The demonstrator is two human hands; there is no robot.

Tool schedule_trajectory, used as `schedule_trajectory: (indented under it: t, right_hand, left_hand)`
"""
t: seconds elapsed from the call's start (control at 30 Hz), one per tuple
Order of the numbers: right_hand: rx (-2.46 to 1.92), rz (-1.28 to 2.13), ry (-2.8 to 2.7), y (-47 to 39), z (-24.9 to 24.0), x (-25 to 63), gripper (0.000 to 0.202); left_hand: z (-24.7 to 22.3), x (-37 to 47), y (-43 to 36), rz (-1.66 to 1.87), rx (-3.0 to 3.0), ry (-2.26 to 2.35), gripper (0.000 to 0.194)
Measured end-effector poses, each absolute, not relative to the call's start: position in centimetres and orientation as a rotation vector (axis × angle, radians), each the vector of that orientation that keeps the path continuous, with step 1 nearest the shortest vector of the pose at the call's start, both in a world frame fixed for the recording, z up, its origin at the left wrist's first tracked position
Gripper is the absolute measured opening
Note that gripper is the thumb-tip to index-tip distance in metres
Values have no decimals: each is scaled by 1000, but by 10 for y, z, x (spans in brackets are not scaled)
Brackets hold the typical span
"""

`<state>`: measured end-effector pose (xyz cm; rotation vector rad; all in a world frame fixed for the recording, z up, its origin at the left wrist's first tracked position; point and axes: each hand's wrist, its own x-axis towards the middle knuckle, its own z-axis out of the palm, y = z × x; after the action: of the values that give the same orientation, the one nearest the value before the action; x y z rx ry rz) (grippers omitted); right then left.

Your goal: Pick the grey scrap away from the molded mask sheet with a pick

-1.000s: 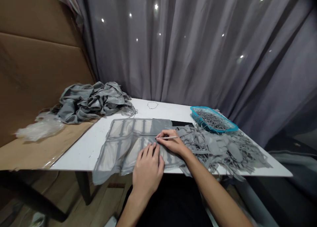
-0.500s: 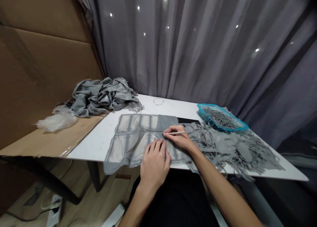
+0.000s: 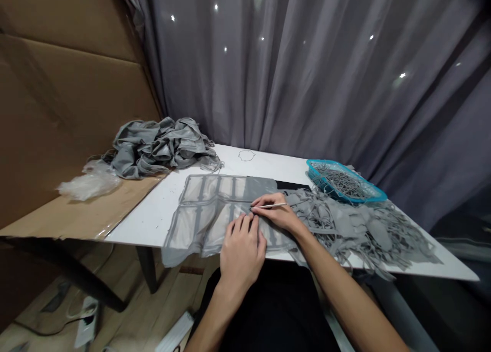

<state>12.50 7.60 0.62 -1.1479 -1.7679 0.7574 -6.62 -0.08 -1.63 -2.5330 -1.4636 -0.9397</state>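
A grey sheet with clear, window-like panels lies spread over the front of the white table. My left hand rests flat on its near part, fingers stretched forward. In my right hand is a slim white pen-like tool, pinched between the fingers. The tool's dark tip meets the sheet just beyond my left fingertips; its exact kind is too small to tell. A dark flat piece shows from beneath the sheet's far right edge.
Thin grey strips and scraps heap up at the right. Behind them stands a blue basket of thin grey pieces. A grey fabric pile and clear plastic lie at the left, by a cardboard box. A thin loop lies farther back.
The camera view has shifted slightly. Both hands stay at nearly the same spot on the sheet, the tool still in my right hand.
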Motion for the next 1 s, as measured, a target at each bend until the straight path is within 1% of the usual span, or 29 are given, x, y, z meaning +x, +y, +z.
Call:
schedule_trajectory:
  t: [0.13, 0.43, 0.53, 0.63, 0.73, 0.9, 1.0]
  right_hand:
    - [-1146, 744, -1776, 76, 7, 124, 16]
    - [-1131, 690, -1811, 77, 5, 126, 17]
    - [-1138, 593, -1881, 75, 3, 126, 14]
    - [-1169, 396, -2007, 73, 0, 124, 10]
    - [-1182, 208, -2124, 71, -2, 123, 13]
    - [-1214, 100, -2230, 72, -1, 121, 15]
    - [-1251, 94, -2204, 73, -1, 118, 15]
  left_hand:
    - [-17, -66, -1, -929, -2536, -1461, 43]
    - [-16, -66, -1, -933, -2555, -1460, 43]
    - [-16, -66, -1, -936, -2552, -1462, 43]
    - [-17, -66, 0, -933, -2540, -1455, 43]
    - [-18, -66, 0, -940, -2525, -1441, 43]
    - [-19, -67, 1, -944, -2518, -1427, 41]
    - [-18, -67, 1, -959, -2524, -1426, 41]
